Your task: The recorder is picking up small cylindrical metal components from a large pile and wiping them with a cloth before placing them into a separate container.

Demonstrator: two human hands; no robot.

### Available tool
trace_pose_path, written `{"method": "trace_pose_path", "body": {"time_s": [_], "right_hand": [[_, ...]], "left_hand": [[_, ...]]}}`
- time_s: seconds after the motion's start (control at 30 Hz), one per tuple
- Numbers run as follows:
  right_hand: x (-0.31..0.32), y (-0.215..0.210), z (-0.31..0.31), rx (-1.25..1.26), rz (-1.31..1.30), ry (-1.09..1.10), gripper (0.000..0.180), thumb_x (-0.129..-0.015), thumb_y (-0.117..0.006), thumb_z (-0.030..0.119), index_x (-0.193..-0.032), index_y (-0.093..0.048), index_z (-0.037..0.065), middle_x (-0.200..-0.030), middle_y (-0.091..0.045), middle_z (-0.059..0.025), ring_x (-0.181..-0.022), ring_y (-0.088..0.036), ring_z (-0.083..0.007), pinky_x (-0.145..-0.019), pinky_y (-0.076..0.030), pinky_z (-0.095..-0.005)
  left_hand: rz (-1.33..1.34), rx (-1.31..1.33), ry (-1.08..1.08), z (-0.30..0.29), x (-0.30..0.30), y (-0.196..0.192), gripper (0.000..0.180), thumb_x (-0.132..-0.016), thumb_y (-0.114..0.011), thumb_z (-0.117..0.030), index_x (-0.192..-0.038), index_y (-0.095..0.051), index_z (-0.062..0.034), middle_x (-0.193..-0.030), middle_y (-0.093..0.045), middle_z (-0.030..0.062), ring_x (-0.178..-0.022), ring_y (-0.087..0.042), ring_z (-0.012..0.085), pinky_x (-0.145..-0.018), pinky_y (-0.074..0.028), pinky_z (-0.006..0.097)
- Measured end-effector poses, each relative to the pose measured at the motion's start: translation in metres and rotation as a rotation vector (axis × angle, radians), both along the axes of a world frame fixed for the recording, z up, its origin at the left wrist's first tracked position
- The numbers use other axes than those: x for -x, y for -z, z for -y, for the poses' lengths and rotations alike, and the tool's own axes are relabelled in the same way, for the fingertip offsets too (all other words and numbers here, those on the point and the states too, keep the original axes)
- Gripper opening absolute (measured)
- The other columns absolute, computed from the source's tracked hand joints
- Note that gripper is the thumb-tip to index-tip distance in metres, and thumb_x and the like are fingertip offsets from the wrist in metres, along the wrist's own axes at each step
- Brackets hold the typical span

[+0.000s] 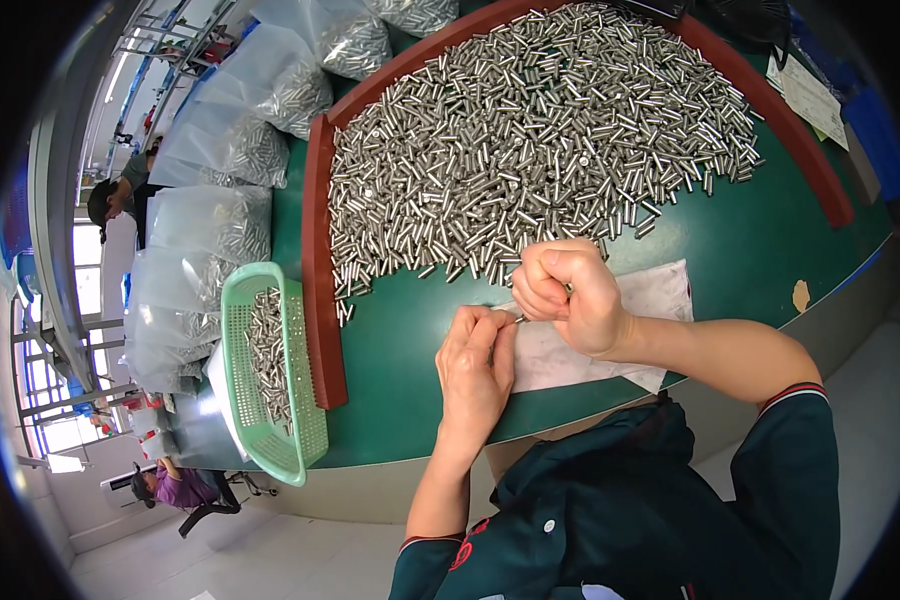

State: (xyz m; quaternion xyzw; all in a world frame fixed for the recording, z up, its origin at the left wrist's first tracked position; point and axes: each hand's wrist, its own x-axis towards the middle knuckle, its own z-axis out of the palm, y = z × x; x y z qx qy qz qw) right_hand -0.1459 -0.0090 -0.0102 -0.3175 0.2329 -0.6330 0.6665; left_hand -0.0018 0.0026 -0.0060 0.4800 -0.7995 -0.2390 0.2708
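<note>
Bare hands close together over a white cloth point(555, 365), centre of the frame, at one small metal pin point(520, 319).
The left hand point(475, 365) pinches the pin, thumb against fingers; its visible end points rightward and slightly up, the rest of its long axis hidden. The right hand point(575, 295), just above right, is curled into a fist, contents hidden.

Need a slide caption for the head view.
Left hand and right hand close together at a pale sheet, heaped metal pins beyond, basket at left.
</note>
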Motion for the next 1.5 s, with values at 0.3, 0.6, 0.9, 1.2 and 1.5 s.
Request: {"method": "trace_pose_path", "body": {"time_s": [0.3, 0.6, 0.9, 1.2, 1.5], "right_hand": [[0.001, -0.001, 0.002, -0.015, 0.03, -0.017, 0.034, -0.081, -0.035, 0.022, -0.05, -0.028, 0.01, -0.042, -0.027, 0.0021, -0.039, -0.021, -0.0074, -0.039, -0.017, -0.0236], [0.001, -0.002, 0.002, -0.046, 0.021, -0.012, 0.033, -0.08, -0.035, 0.021, -0.05, -0.028, 0.01, -0.042, -0.027, 0.002, -0.039, -0.021, -0.0074, -0.039, -0.017, -0.0237], [-0.001, -0.004, 0.001, -0.051, 0.005, -0.024, 0.033, -0.08, -0.034, 0.02, -0.05, -0.028, 0.01, -0.042, -0.027, 0.0018, -0.039, -0.021, -0.0077, -0.04, -0.018, -0.0238], [-0.006, -0.008, -0.007, 0.003, -0.187, 0.011, 0.03, -0.079, -0.033, 0.017, -0.051, -0.027, 0.008, -0.047, -0.027, 0.0011, -0.044, -0.023, -0.0081, -0.043, -0.02, -0.0239], [-0.004, -0.004, -0.005, 0.003, -0.145, -0.004, 0.033, -0.081, -0.035, 0.019, -0.051, -0.028, 0.008, -0.044, -0.027, 0.0009, -0.042, -0.022, -0.0084, -0.042, -0.019, -0.0241]], "left_hand": [[-0.017, 0.018, 0.01, 0.0, -0.001, 0.0, 0.008, -0.07, -0.061, 0.003, -0.077, -0.057, 0.0004, -0.072, -0.051, 0.0099, -0.057, -0.052, 0.0242, -0.051, -0.042, 0.031], [-0.037, 0.017, 0.018, 0.001, -0.001, 0.002, 0.008, -0.07, -0.061, 0.003, -0.076, -0.057, 0.0002, -0.071, -0.051, 0.0095, -0.056, -0.052, 0.0238, -0.05, -0.042, 0.031], [-0.021, 0.046, 0.026, 0.001, -0.002, 0.003, 0.009, -0.07, -0.061, 0.003, -0.077, -0.058, -0.0006, -0.071, -0.05, 0.0095, -0.056, -0.051, 0.0241, -0.05, -0.042, 0.031], [0.009, 0.068, 0.036, -0.002, 0.001, 0.002, 0.011, -0.072, -0.06, 0.002, -0.081, -0.056, -0.0012, -0.073, -0.048, 0.01, -0.061, -0.052, 0.0264, -0.053, -0.043, 0.034], [-0.535, -0.543, -0.043, 0.011, -0.018, 0.007, 0.009, -0.082, -0.056, -0.007, -0.088, -0.053, -0.0002, -0.072, -0.049, 0.0011, -0.053, -0.035, 0.0043, -0.046, -0.03, 0.018]]}}
